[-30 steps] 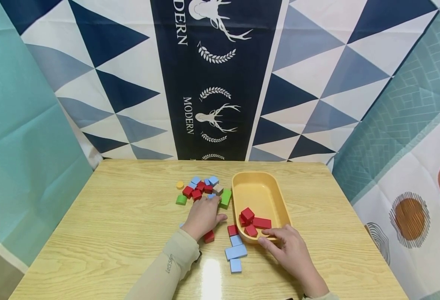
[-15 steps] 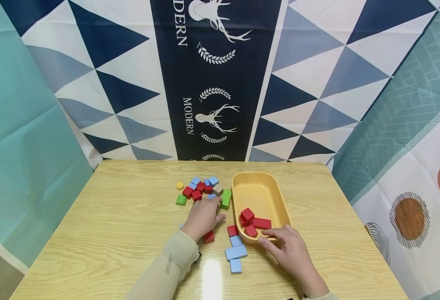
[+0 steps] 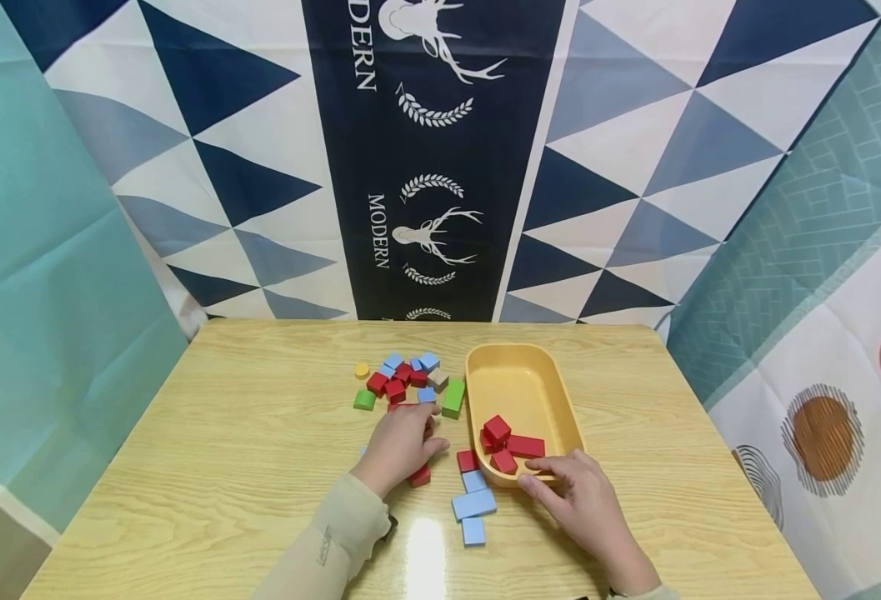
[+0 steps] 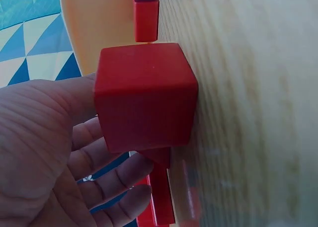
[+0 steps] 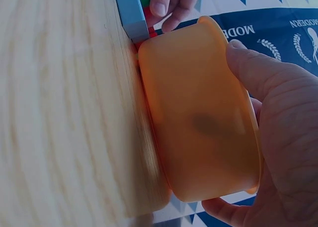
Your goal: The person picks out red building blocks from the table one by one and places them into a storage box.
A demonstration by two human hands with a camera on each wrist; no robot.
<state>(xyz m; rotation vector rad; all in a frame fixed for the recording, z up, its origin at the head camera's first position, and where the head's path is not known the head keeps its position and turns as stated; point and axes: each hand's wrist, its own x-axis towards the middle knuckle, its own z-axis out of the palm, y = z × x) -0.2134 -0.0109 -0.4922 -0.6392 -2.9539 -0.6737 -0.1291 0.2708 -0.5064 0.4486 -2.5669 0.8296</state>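
My left hand (image 3: 398, 446) hovers low over the blocks at mid-table, fingers loosely bent and thumb apart. Just beyond its fingertips lies a red block (image 3: 404, 407), partly covered by the hand. In the left wrist view, a large red cube (image 4: 146, 98) stands close to the camera and hides part of the thumb, while the fingers (image 4: 131, 170) lie beside a long red block (image 4: 161, 194). My right hand (image 3: 586, 504) holds the near right rim of a yellow tray (image 3: 524, 354). Several red blocks (image 3: 526, 447) lie in the tray's near end.
Left of the tray stand a red block (image 3: 467, 460) and several blue blocks (image 3: 473, 504). Behind the left hand is a cluster of red, blue and tan blocks (image 3: 395, 391), with a green block (image 3: 453, 398) and a yellow disc (image 3: 362, 370) at its edges.
My left hand has drawn back slightly toward me, uncovering more of the blue block and a red block in front of its fingers. The right hand and tray have stayed put.
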